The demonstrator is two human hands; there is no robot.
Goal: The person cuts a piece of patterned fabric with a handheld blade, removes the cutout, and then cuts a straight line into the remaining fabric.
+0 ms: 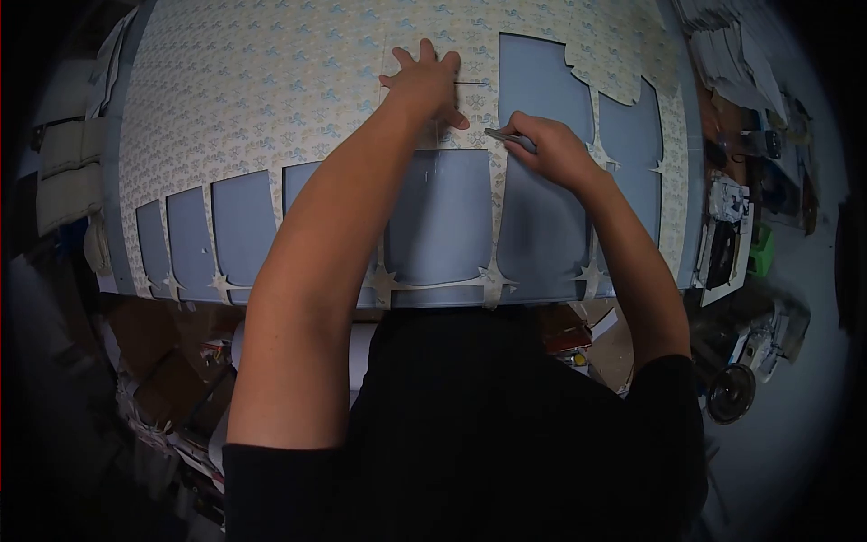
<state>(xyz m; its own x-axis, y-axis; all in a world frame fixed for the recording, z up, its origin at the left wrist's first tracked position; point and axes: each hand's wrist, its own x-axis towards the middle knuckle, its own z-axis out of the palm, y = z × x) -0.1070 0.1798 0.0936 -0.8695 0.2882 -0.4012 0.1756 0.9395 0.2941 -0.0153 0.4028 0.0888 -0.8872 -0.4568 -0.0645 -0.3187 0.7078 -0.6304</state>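
A large cream sheet with a small blue and beige pattern is spread over a grey-blue table. Several panel-shaped openings are cut from it, leaving narrow strips and star-shaped bits along the near edge. My left hand lies flat on the sheet, fingers spread, near a short dark cut line. To its right, my right hand is closed around a grey utility knife. The knife's tip points left, at the strip beside the upper opening; whether the blade touches the sheet is hard to see.
Stacked white papers stand beyond the table's right side. Pale cushion-like bundles are at the left. Cardboard boxes and mixed items sit below the near edge. A green object and a round metal item are at right.
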